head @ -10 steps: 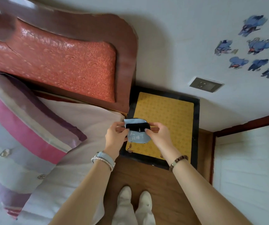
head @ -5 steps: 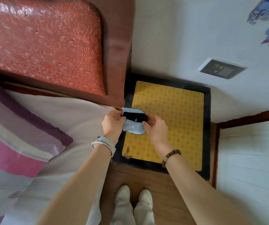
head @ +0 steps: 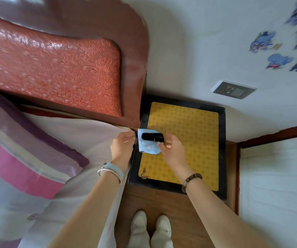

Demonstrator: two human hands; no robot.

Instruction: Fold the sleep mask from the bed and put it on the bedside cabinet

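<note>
Far left: striped pillow in purple, pink and grey lies on the bed, under the red padded headboard.

Left hand: hovers over the bed's edge, just beside the left edge of the sleep mask. Fingers curled inward, loosely closed; cannot tell whether the fingertips still touch the mask. A watch and a thin bangle sit on that wrist.

Sleep mask: pale blue, folded in half, black strap across its upper part, white lettering below. It lies at the near-left corner area of the bedside cabinet, partly on the black border and partly on the yellow patterned mat.

Right hand: over the mat, at the mask's right edge. Fingers bent and partly spread; the fingertips meet the mask's right side, not wrapped around it. Bead bracelet on that wrist.

Below: two pale shoes on the wooden floor. Right: wall socket and blue stickers on the white wall.
</note>
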